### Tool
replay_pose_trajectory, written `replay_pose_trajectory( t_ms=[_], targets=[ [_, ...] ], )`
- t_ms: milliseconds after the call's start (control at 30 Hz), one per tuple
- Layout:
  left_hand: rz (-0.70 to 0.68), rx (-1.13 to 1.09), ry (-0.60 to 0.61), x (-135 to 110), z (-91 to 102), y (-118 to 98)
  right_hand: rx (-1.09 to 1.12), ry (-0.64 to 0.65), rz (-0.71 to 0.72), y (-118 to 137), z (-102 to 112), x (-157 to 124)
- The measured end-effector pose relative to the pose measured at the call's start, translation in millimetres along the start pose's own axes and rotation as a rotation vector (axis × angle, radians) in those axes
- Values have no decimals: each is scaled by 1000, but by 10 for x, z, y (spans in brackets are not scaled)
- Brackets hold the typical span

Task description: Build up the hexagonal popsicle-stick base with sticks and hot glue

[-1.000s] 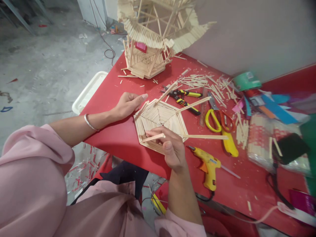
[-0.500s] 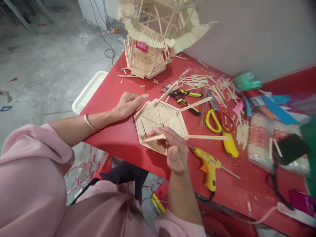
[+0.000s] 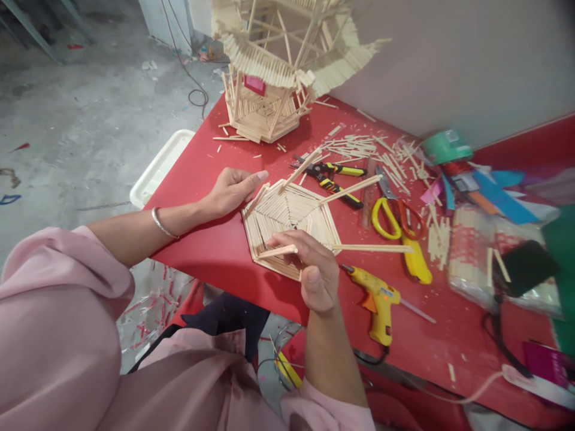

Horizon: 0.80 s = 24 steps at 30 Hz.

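A many-sided base [image 3: 281, 209] built of thin wooden sticks lies on the table, with several stick posts standing out from its corners. At its front, my right hand [image 3: 317, 269] has bent fingers around a short stick post [image 3: 276, 252], thumb apart and toward me. My left hand [image 3: 233, 191] rests by the base's left back corner, beside another post [image 3: 258, 199]. Its fingers are curled in and its thumb points right; what lies inside them, if anything, is hidden. A yellow glue gun [image 3: 380, 299] lies right of my right hand.
A tiered stick model [image 3: 269, 108] stands behind. Pliers [image 3: 336, 176], scissors [image 3: 390, 209], a yellow-handled tool [image 3: 417, 263] and loose sticks [image 3: 354, 145] lie to the right. Farther right are bagged sticks [image 3: 471, 251] and green tape [image 3: 447, 146]. The red table's [image 3: 202, 239] edge runs along the front.
The view has shifted very slightly. Both hands keep the same places on and beside the stick base, and nothing has been picked up or let go.
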<state>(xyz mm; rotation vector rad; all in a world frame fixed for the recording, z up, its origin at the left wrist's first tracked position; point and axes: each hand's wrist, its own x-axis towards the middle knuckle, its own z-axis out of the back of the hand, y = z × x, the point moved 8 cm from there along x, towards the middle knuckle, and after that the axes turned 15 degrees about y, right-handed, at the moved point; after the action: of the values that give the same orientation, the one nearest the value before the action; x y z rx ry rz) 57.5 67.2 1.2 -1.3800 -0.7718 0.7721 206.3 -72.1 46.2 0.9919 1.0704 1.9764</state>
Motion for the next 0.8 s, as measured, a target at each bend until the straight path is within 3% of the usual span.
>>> replay_pose_trajectory(
  t_ms=[800],
  targets=[
    [-17,-8,5,-4,-2,1,13,4,9,-17,-12,3]
  ],
)
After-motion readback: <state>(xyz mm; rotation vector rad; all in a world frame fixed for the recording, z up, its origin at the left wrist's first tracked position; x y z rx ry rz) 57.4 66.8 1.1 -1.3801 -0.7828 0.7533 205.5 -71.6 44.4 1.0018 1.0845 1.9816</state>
